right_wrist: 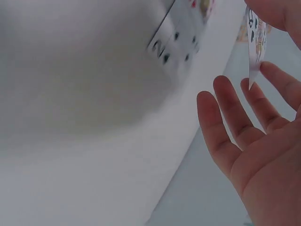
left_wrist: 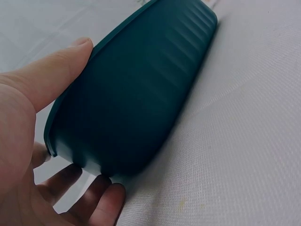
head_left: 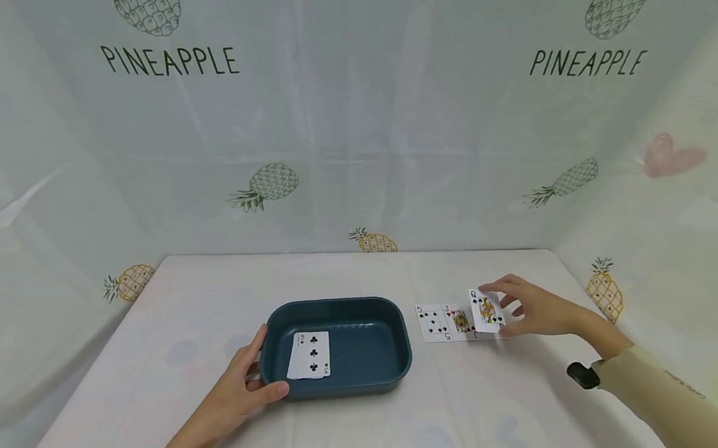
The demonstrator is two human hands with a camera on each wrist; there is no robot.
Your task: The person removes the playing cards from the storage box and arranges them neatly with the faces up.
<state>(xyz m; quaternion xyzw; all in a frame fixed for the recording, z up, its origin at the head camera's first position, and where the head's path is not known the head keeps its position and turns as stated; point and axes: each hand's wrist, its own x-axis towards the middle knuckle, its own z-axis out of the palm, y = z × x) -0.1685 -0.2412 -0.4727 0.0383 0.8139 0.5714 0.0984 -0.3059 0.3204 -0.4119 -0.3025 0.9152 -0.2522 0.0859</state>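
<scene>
A dark teal tray (head_left: 365,347) stands on the cloth-covered table. My left hand (head_left: 235,394) grips its left end, thumb (left_wrist: 66,66) on the near rim and fingers round the end wall. Inside the tray, toward its left, lies a three of clubs (head_left: 314,356) over at least one other card. In my right hand (head_left: 538,307), a queen playing card (head_left: 486,310) is pinched between thumb and index finger, tilted up over a row of cards. That row holds a black five (head_left: 433,324) and a jack (head_left: 458,321), with more card surface partly hidden under the queen.
White cloth (head_left: 356,443) covers the table. A pineapple-print sheet (head_left: 387,119) hangs behind and along the sides, close to the table's back edge. The card row lies just right of the tray. Both wrists wear black camera straps.
</scene>
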